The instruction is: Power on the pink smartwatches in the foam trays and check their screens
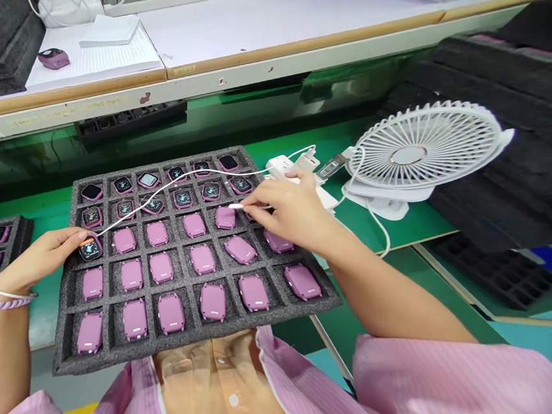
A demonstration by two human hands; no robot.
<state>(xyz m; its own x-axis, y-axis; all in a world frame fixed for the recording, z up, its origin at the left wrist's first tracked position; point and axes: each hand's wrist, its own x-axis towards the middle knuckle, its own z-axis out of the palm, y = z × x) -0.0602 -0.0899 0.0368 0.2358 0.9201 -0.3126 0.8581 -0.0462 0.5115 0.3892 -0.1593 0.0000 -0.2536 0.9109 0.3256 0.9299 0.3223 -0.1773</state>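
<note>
A grey foam tray (198, 337) with rows of compartments lies in front of me, tilted slightly. My left hand (55, 255) is closed on a smartwatch body (90, 249) at the tray's left edge; its screen is lit and a white cable (157, 191) runs from it. Between the thumb and fingers of my right hand (289, 213) is a white cable plug (235, 206), just over a purple watch body (225, 217). The two back rows hold watches (183, 198) with their screens up. Nearer to me, purple watch bodies (213, 301) lie back side up. My right hand partly hides one compartment.
White chargers (279, 165) and a small clear-cased device (333, 166) sit right of the tray, beside a white fan (410, 155). Stacked black foam (509, 145) rises at the right. Another tray (15, 238) is at left. A shelf (239, 25) crosses the back.
</note>
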